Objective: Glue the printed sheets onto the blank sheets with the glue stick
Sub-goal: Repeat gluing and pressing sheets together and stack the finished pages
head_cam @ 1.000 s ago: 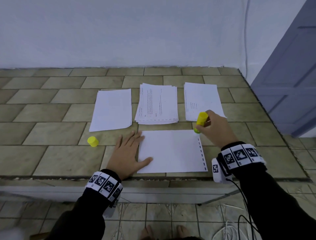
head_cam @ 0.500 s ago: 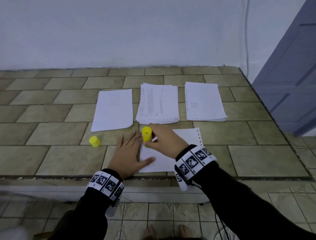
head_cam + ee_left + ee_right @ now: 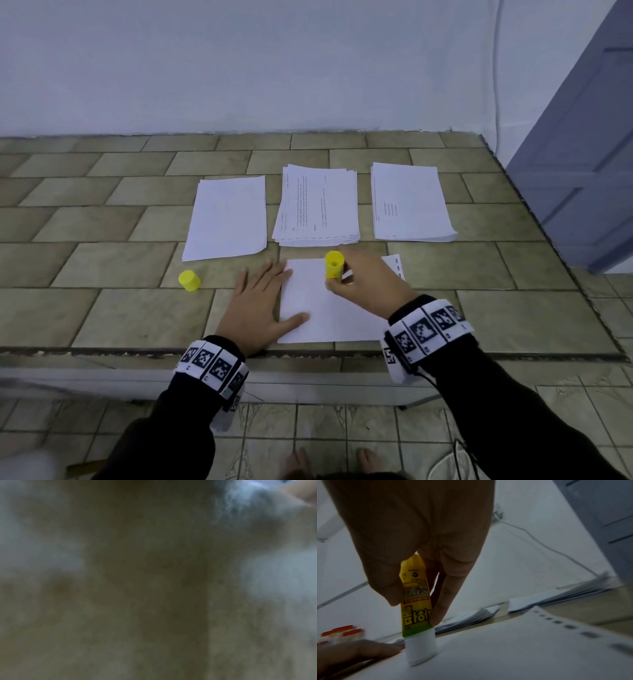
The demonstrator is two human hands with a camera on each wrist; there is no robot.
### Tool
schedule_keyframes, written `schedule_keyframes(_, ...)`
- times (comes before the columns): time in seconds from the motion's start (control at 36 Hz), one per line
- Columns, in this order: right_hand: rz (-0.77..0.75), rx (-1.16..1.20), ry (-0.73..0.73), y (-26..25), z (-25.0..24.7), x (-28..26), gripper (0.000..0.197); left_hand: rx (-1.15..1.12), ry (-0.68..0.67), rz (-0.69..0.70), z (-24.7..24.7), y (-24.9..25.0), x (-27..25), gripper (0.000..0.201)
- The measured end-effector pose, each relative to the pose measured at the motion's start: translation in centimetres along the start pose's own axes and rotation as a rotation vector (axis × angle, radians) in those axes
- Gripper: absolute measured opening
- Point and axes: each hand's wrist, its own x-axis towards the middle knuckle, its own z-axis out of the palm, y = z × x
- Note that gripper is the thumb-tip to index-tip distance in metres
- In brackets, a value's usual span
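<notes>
I am pinching the glue stick (image 3: pixel 333 269) in my right hand (image 3: pixel 371 286), its white tip touching the sheet (image 3: pixel 329 315) nearest me. My left hand (image 3: pixel 259 303) is lying flat, fingers spread, on that sheet's left edge. Beyond the sheet are lying a blank stack (image 3: pixel 227 216), a printed stack (image 3: pixel 318 205) and another stack (image 3: pixel 409 202); the yellow cap (image 3: pixel 189 280) is standing left of it.

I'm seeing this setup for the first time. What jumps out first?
The yellow glue stick, gripped by the right hand, stands with its white tip pressed on the sheet at the table's near edge. The left hand lies flat on that sheet's left edge, and the yellow cap sits on the table to its left. Three paper piles line up behind, the middle pile showing print.
</notes>
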Motion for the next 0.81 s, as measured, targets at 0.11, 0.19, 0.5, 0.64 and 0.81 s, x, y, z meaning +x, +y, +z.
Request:
schedule_keyframes(0.11,0.061,0.007,0.102,2.0,-2.2,-1.6,0.012,0.012,-0.004,0.000,-0.1,0.1,0.0,0.101)
schedule_keyframes(0.19,0.101,0.018,0.186,3.6,-3.4,-2.8,0.013,0.007,-0.007,-0.003,-0.2,0.2,-0.1,0.099)
schedule_keyframes(0.5,0.138,0.047,0.221,4.9,-4.2,-4.2,0.011,-0.017,0.001,0.017,0.1,-0.1,-0.1,0.090)
schedule_keyframes(0.64,0.008,0.147,0.024,1.6,-1.7,-3.4,0.012,-0.041,0.013,0.021,0.2,-0.1,-0.1,0.074)
schedule_keyframes(0.81,-0.154,0.128,-0.124,-2.4,2.2,-2.2,0.023,-0.037,0.017,0.031,0.3,-0.2,0.1,0.074)
